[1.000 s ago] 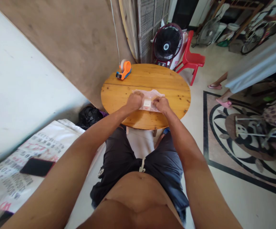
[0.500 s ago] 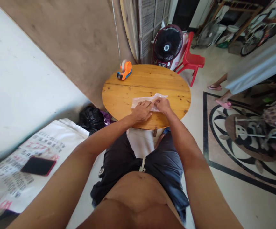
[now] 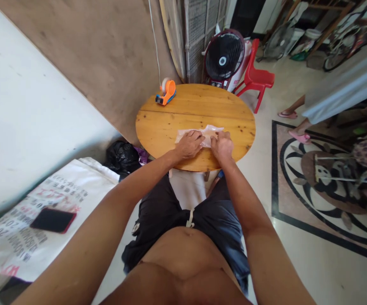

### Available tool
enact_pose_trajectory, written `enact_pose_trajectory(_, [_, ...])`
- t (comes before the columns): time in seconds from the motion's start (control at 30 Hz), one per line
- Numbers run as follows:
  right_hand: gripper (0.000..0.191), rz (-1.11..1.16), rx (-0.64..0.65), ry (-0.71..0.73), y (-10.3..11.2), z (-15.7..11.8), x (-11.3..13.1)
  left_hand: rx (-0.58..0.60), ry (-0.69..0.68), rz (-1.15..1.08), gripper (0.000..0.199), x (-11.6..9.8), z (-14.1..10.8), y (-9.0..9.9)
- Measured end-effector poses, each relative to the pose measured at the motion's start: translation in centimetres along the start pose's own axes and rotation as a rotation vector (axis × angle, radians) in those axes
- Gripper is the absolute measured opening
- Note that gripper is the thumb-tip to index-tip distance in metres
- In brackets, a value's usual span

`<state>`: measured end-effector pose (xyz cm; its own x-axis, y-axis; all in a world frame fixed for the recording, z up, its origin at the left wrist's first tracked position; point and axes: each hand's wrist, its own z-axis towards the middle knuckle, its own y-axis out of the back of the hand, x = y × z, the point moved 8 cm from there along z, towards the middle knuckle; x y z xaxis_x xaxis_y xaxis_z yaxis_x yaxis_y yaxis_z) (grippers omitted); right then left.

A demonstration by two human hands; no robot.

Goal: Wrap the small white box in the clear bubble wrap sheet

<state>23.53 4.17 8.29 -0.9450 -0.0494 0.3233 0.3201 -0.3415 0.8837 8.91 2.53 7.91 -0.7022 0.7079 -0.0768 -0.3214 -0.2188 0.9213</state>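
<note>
A crumpled, see-through plastic sheet (image 3: 208, 135) lies across the round wooden table (image 3: 158, 127); whether it is a bag or flat film I cannot tell. My left hand (image 3: 189, 144) rests flat over its left part, fingers stretched out and pointing right. At the sheet's right end, my right hand (image 3: 223, 146) has its fingers curled down with the thumb toward the left, closed on the plastic. The fingertips of this hand are partly hidden. On the table's far left edge stands an orange tape dispenser (image 3: 167, 92) with a roll of tape, apart from both hands.
Behind the table are a black fan (image 3: 224, 57) and a red chair (image 3: 259, 76). A phone (image 3: 53, 220) lies on a white printed sack (image 3: 88, 186) at left, near a black bag (image 3: 121, 156). A person in pink sandals (image 3: 300, 137) stands at right.
My right hand has shifted slightly right and toward me along the plastic, and its wrist has turned. My left hand stays nearly in place on the sheet.
</note>
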Motion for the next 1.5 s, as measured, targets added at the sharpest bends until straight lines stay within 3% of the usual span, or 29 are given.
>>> enact_pose_trajectory(0.13, [0.041, 0.028, -0.131, 0.165, 1.7, -3.9, 0.6, -0.019, -0.007, -0.03, 0.038, 0.7, 0.8, -0.2])
enact_pose_trajectory(0.27, [0.039, -0.021, -0.044, 0.309, 1.1, -6.7, 2.7, -0.026, 0.009, -0.034, 0.036, 1.3, 1.5, -0.6])
enact_pose_trajectory(0.37, [0.045, -0.086, 0.046, 0.32, 0.0, -7.3, 3.9, -0.037, 0.026, -0.022, 0.036, 1.2, 1.7, -0.7])
enact_pose_trajectory(0.57, [0.052, -0.177, 0.178, 0.217, -1.1, -5.9, 4.2, -0.017, 0.012, 0.012, 0.037, 0.8, 1.7, -0.5])
enact_pose_trajectory(0.73, [0.044, -0.193, 0.222, 0.192, -1.0, -5.6, 3.9, 0.031, -0.019, 0.031, 0.035, 0.5, 1.6, -0.4])
enact_pose_trajectory(0.93, [0.041, -0.188, 0.192, 0.016, 0.0, -4.7, 0.8, 0.091, 0.013, 0.062, 0.033, -0.2, 1.5, 0.1])
enact_pose_trajectory(1.07, [0.053, -0.205, 0.21, -0.139, 0.7, -3.3, -1.1, 0.08, 0.024, 0.086, 0.034, -0.7, 1.5, 0.4])
enact_pose_trajectory(1.17, [0.059, -0.179, 0.276, -0.17, 0.3, -2.1, -1.1, 0.079, 0.027, 0.088, 0.034, -0.8, 1.5, 0.3])
enact_pose_trajectory(1.5, [0.051, -0.106, 0.333, -0.247, -1.9, 1.3, -0.8, 0.075, 0.057, 0.119, 0.033, -1.3, 1.4, -0.3])
